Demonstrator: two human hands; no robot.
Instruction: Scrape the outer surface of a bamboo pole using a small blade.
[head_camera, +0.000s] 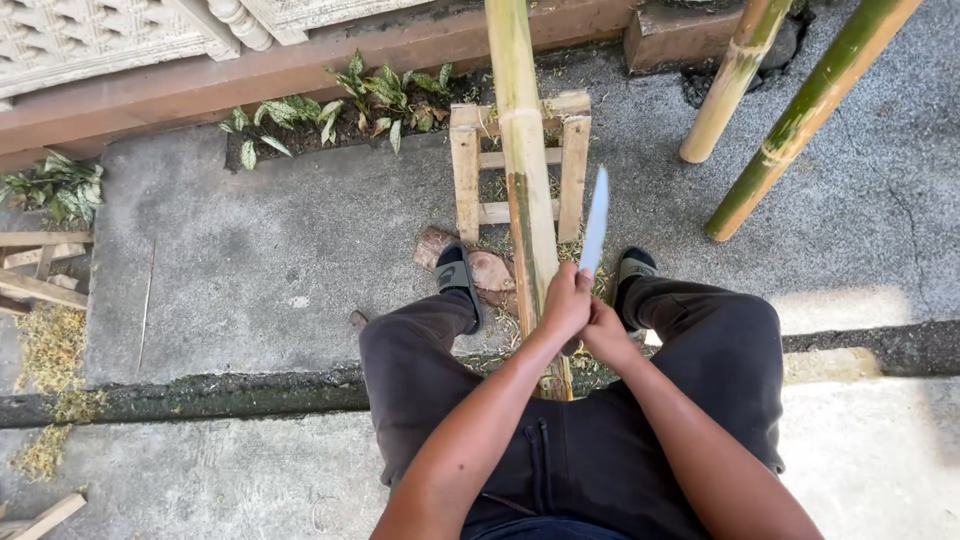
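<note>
Both hands meet at the knife handle: the left hand (566, 300) is wrapped over it, the right hand (606, 332) apparently clasped beneath, partly hidden. The knife (595, 222) points away beside the bamboo pole (524, 160), which lies across a small wooden rack (465, 170) between the person's feet.

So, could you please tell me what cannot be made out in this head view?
- Knife handle: hidden inside the left hand and right hand.
- Bamboo pole: top cut off by the upper edge, lower end hidden by the hands.
- Wooden frame: middle hidden behind the pole.
</note>
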